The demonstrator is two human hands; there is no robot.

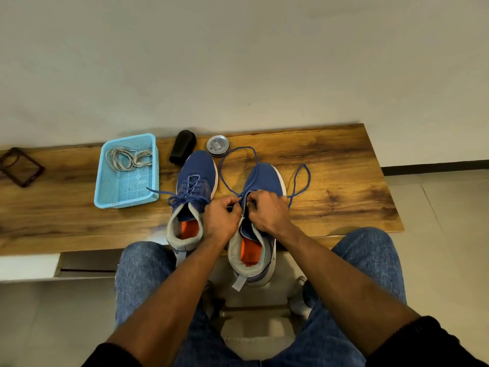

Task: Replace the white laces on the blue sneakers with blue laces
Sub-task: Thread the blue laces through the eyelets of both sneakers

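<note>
You sat facing a plain off-white wall (238, 62). A brown wood-grain table (330, 168) ran along it, beyond and on both sides of your fingers. Pale floor tiles (449, 207) lay to their right, edged by dark skirting (436, 164).

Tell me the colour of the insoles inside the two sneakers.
Orange. The insoles show clearly through both shoe openings in the head view.

Your forearms are bare up to black sleeves (434, 340) pushed back near the elbows, your left hand (221, 221) and right hand (267, 211) wear no gloves, and your legs are in mottled, faded blue denim jeans (143, 276).
</note>
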